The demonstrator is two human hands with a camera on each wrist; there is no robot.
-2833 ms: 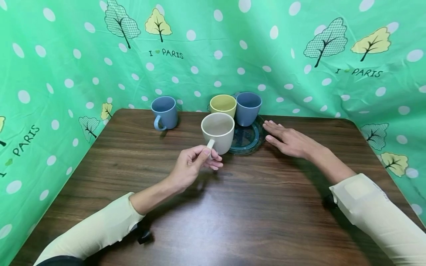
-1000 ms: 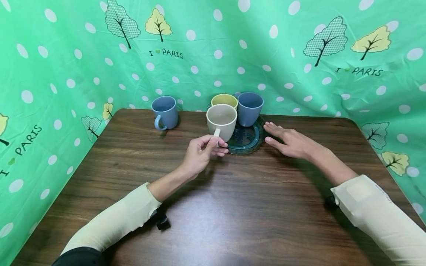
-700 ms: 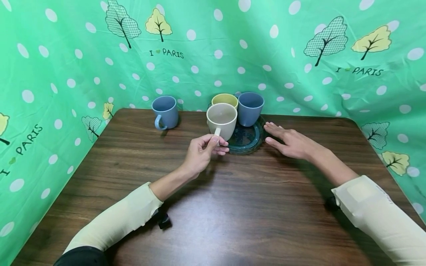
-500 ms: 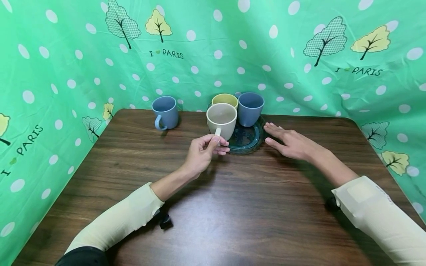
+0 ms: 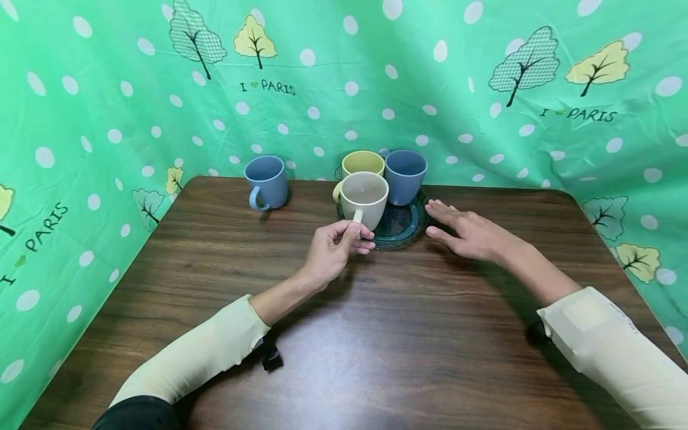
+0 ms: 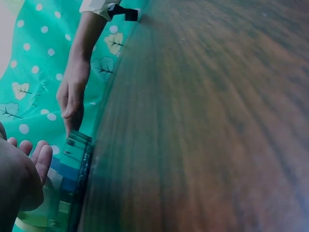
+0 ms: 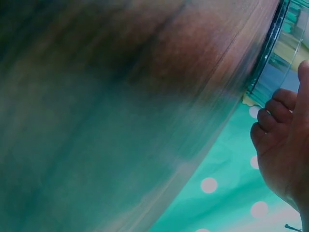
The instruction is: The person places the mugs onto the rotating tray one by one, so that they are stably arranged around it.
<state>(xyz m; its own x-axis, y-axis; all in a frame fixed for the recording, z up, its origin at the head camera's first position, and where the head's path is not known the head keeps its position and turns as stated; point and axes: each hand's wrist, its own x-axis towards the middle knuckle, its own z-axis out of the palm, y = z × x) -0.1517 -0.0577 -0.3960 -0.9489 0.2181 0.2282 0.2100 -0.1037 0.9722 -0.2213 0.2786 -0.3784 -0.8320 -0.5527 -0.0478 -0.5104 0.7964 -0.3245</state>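
At the tray (image 5: 396,224), a cream mug (image 5: 366,202) (plain, wide-mouthed), handle (image 5: 357,216) pinched by left grip (image 5: 334,247), right grip (image 5: 467,232) spread.

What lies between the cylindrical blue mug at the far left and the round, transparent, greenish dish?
Between the blue mug and the dish, only bare brown wooden table shows, in the head view.

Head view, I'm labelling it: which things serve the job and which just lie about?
Likely job: cream round mug in left hand; round transparent tray by right hand; yellow mug and blue mug on it.
Likely idle: blue handled mug, apart; green dotted cloth.
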